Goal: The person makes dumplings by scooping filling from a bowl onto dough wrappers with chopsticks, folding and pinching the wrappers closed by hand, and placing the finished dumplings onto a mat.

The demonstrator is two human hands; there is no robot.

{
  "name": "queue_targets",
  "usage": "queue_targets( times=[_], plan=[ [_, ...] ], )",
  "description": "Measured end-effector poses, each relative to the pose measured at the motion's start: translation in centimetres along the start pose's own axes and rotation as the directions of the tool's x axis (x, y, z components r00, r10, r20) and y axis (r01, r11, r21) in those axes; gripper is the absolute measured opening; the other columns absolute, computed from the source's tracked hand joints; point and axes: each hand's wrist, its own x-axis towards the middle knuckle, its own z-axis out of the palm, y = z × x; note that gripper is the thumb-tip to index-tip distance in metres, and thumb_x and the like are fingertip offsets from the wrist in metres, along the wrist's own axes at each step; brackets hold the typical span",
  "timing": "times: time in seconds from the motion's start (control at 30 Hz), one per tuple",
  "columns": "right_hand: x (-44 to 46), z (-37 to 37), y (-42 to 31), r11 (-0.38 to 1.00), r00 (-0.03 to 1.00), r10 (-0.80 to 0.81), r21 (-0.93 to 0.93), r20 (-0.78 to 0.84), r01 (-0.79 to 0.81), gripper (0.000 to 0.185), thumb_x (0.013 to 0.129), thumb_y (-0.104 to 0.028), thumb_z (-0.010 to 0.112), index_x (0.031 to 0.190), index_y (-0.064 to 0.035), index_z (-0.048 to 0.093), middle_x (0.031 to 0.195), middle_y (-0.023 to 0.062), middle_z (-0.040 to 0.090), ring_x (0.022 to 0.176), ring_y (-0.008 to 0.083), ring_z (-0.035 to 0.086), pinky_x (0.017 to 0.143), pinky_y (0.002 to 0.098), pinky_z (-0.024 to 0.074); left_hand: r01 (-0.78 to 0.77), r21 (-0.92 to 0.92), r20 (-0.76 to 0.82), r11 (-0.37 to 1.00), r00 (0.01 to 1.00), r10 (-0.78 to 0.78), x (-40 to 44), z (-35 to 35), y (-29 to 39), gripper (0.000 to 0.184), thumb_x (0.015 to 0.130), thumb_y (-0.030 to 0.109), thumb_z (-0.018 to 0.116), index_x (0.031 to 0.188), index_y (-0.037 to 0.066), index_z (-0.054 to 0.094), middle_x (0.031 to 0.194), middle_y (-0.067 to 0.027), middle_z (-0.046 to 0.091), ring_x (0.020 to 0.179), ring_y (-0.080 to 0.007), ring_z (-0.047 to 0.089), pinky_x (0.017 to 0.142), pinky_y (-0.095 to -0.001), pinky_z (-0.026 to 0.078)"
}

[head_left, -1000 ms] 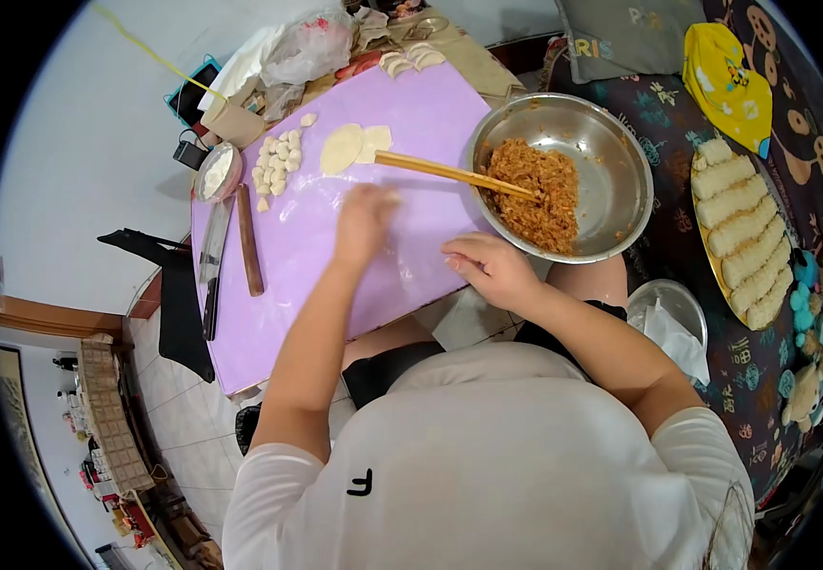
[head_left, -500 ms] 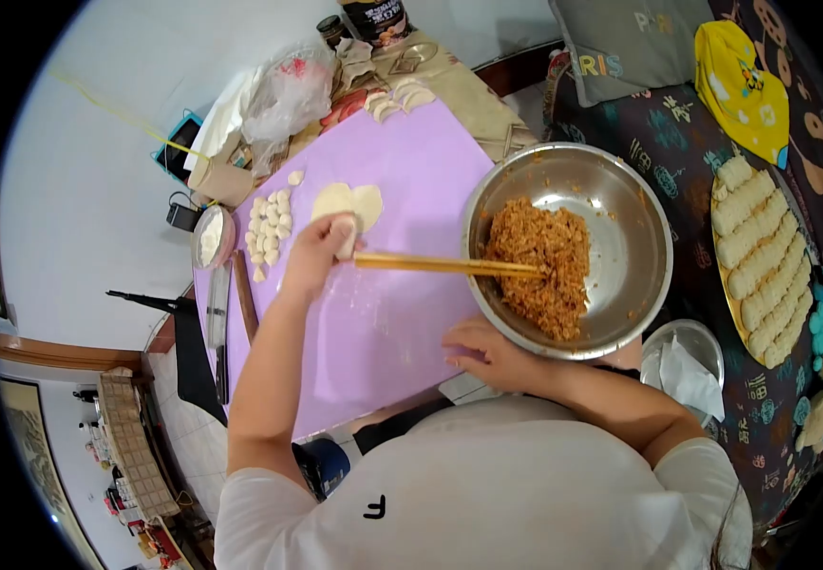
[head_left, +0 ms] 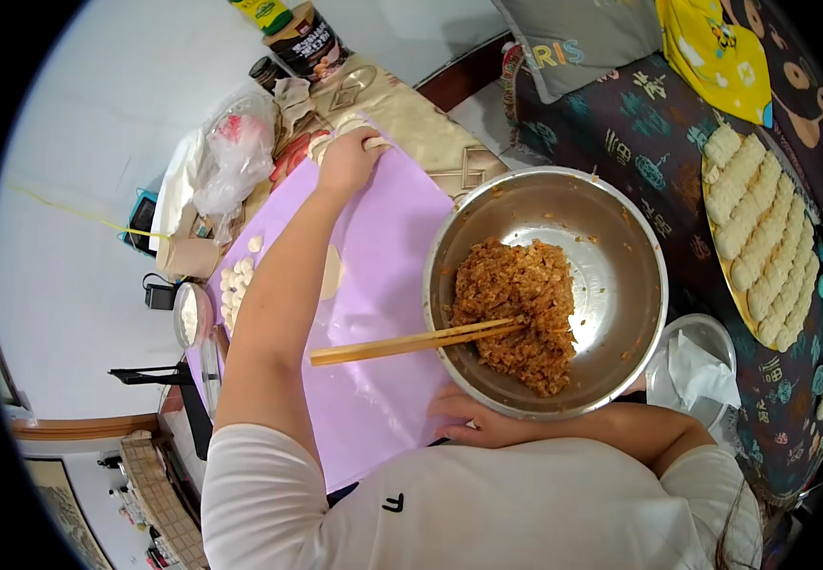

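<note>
At the far corner of the purple mat (head_left: 387, 247), my left hand (head_left: 347, 161) is closed on a pale dumpling (head_left: 374, 143), beside other dumplings (head_left: 318, 147) in the row. My right hand (head_left: 473, 418) lies against the near side of the steel bowl (head_left: 634, 285), fingers apart and holding nothing. Brown filling (head_left: 516, 304) fills the bowl's left part. Chopsticks (head_left: 373, 351) stick into it, their thick ends out over the mat. My left forearm partly covers a flat dough wrapper (head_left: 331, 273) and the small dough pieces (head_left: 233, 285).
Left of the mat are a flour bowl (head_left: 189, 313) and a knife (head_left: 210, 370). Plastic bags (head_left: 236, 166) and jars (head_left: 307, 46) stand at the back. On the right are a tray of long rows of dumplings (head_left: 758, 237) and a smaller metal bowl (head_left: 663, 380).
My left hand has carried the dumpling from beside the wrappers to the far corner. My right hand stays near the bowl. The whole view has shifted, and the bowl looks closer.
</note>
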Motion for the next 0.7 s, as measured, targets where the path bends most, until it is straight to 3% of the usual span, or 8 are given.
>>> queue_targets(
  times=[0.33, 0.43, 0.63, 0.7],
  plan=[
    [-0.2, 0.4, 0.7, 0.994, 0.994, -0.099, -0.054, -0.049, 0.096, 0.026, 0.079, -0.021, 0.071, 0.096, -0.0042, 0.061, 0.089, 0.0102, 0.057, 0.085, 0.0261, 0.056, 0.076, 0.0379, 0.0457, 0.018, 0.104, -0.083, 0.994, 0.997, -0.010, 0.8, 0.5, 0.1, 0.027, 0.080, 0.024, 0.066, 0.101, 0.006, 0.066, 0.097, -0.0149, 0.067, 0.091, -0.0322, 0.063, 0.081, -0.0393, 0.048],
    [-0.1, 0.1, 0.5, 0.994, 0.995, -0.091, -0.055, -0.026, 0.090, 0.026, 0.079, -0.021, 0.071, 0.096, -0.0041, 0.061, 0.090, 0.0102, 0.057, 0.086, 0.0264, 0.056, 0.077, 0.0378, 0.0456, 0.010, 0.014, -0.036, 1.000, 0.999, -0.009, 0.9, 0.3, 0.1, 0.027, 0.080, 0.025, 0.067, 0.101, 0.006, 0.066, 0.096, -0.0142, 0.068, 0.090, -0.0320, 0.063, 0.081, -0.0391, 0.048],
    [-0.1, 0.5, 0.2, 0.999, 0.998, -0.046, 0.011, -0.053, 0.047, 0.022, 0.077, -0.018, 0.071, 0.093, -0.0047, 0.061, 0.089, 0.0106, 0.057, 0.085, 0.0268, 0.056, 0.075, 0.0380, 0.0452, -0.018, 0.052, -0.089, 0.998, 0.996, 0.023, 0.0, 0.1, 0.3, 0.025, 0.082, 0.023, 0.065, 0.100, 0.006, 0.066, 0.093, -0.0143, 0.068, 0.087, -0.0304, 0.064, 0.078, -0.0389, 0.049],
    [0.1, -0.5, -0.3, 1.000, 0.997, 0.020, -0.018, 0.070, -0.018, 0.023, 0.080, -0.019, 0.069, 0.097, -0.0053, 0.063, 0.092, 0.0096, 0.060, 0.088, 0.0254, 0.058, 0.079, 0.0370, 0.0469, -0.015, 0.016, -0.186, 1.000, 0.982, 0.018, -0.9, -1.1, -0.4, 0.025, 0.082, 0.022, 0.065, 0.100, 0.005, 0.066, 0.091, -0.0144, 0.068, 0.085, -0.0280, 0.065, 0.077, -0.0377, 0.050]
  ],
)
